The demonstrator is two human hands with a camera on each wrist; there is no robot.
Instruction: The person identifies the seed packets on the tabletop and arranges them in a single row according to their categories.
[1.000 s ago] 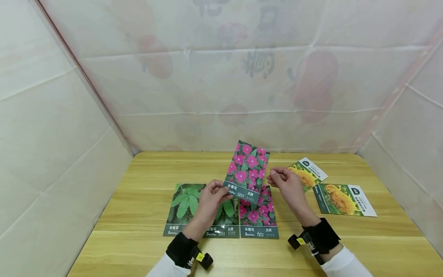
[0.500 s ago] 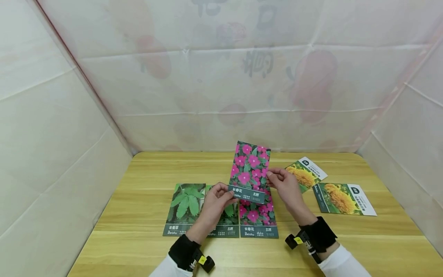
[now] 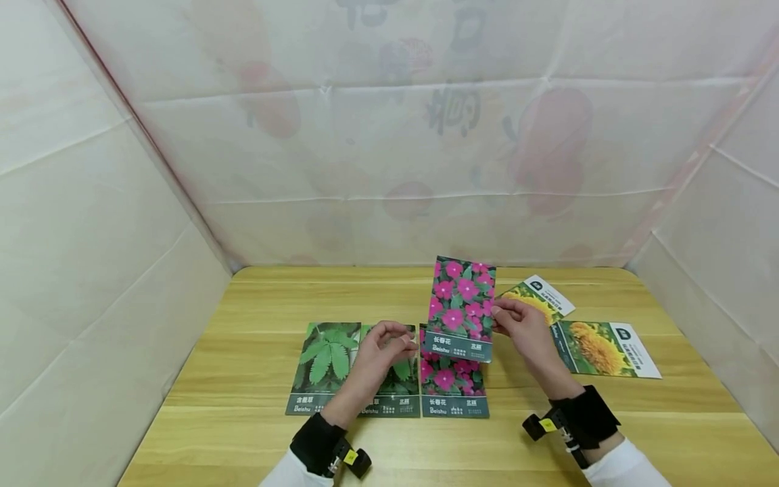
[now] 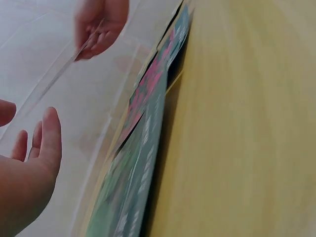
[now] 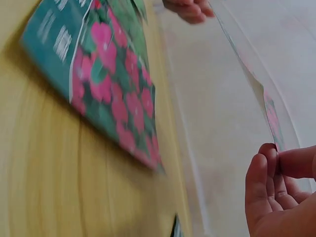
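My right hand pinches the right edge of a seed packet with pink flowers, held tilted up above the table. In the right wrist view, thumb and fingers meet on that edge. My left hand is apart from the packet, with a gap between its thumb and fingers, as the left wrist view also shows. Under the raised packet lies another pink-flower packet, partly covered. Two green-leaf packets lie left of it in the same row, the nearer one partly behind my left hand.
Two yellow-flower packets lie at the right: one turned sideways, the other slanted behind it and partly hidden by my right hand. The wooden table meets pale fabric walls at the back and sides.
My right hand has taken hold of the pink-flower packet's right edge and moved it rightward. My left hand, which held its lower left corner, has let go.
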